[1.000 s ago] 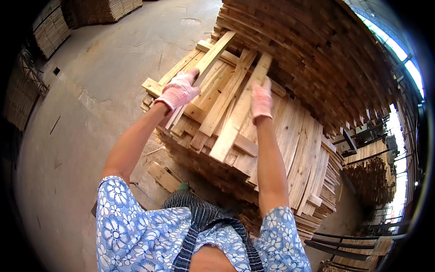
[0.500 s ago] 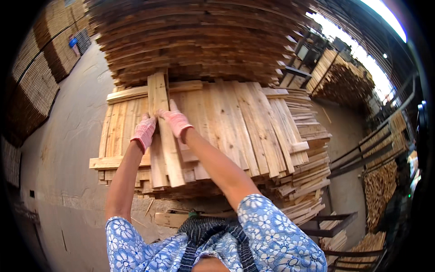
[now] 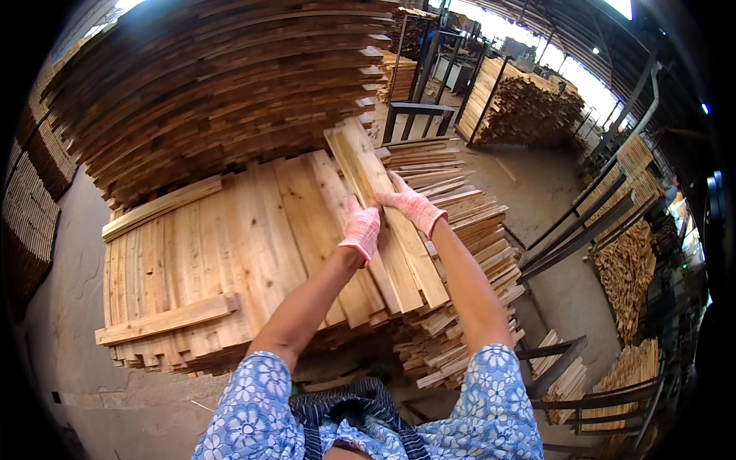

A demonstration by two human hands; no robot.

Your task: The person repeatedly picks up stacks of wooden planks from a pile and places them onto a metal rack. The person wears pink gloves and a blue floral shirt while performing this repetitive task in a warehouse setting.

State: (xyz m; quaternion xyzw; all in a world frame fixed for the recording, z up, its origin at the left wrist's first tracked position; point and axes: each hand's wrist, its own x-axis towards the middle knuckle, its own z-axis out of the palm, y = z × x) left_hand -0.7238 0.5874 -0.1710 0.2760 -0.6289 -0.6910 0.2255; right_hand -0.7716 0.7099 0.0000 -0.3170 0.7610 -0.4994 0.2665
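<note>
Pink-and-white knit gloves cover both my hands, which sit close together at the right end of a stack of planks. Between them is a small bundle of pale wooden boards (image 3: 405, 257), running from the far side toward me. My left hand (image 3: 362, 230) closes on the bundle's left edge. My right hand (image 3: 412, 205) grips its right side, fingers over the top. Underneath and to the left lies a layer of flat planks (image 3: 257, 230) laid side by side. A narrow wooden strip (image 3: 162, 208) crosses their far left end, and another strip (image 3: 169, 320) crosses the near left end.
A tall wall of stacked lumber (image 3: 222, 84) rises just behind the planks. To the right, loose thin slats (image 3: 479, 245) form an uneven pile. Black metal racks (image 3: 556, 230) and more wood piles (image 3: 529, 103) stand farther right, with concrete floor (image 3: 529, 180) between.
My view has turned right. Both hands have moved with the boards from the left part of the plank layer to its right end.
</note>
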